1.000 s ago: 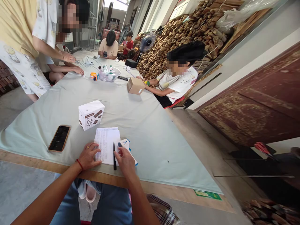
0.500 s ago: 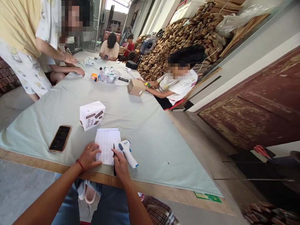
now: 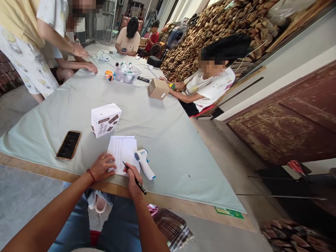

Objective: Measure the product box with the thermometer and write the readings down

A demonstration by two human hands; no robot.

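Slipping paper [image 3: 130, 148] seems likeliest trouble: left hand [image 3: 104, 167] rests only on its near-left part, so lifting those fingers could let sheets skew under pen [image 3: 140, 186]. Outward wrist swing of right hand [image 3: 135, 180] could nudge white thermometer-like device [image 3: 145, 165], lying just beyond it and to its right. Pose: left palm down, fingers loosely spread; right hand pinching pen between thumb and fingers, barrel slanting back toward wearer, tip over paper (too small to tell whether touching). Phone [image 3: 68, 145] well left of left hand; white box [image 3: 106, 120] beyond both hands.
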